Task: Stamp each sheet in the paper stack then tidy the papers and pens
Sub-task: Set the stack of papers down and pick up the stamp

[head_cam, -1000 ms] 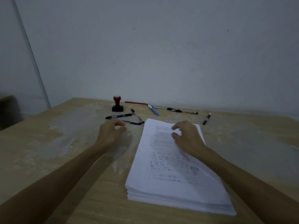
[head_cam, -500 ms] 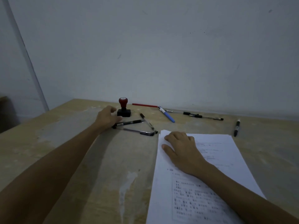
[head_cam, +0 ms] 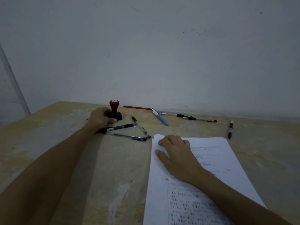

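The left hand [head_cam: 102,117] curls its grip round the black base of the upright stamp [head_cam: 114,110] at the desk's far side; the paper stack [head_cam: 215,159] lies right and nearer, pressed flat by the right hand [head_cam: 177,157]

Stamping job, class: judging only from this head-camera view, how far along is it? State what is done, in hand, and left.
Done: nothing visibly; no stamp mark shows on the top sheet of the paper stack. In hand: the left hand touches the base of the stamp, which stands on the table, while the right hand rests on the stack. Left: all stamping, then tidying the scattered pens.
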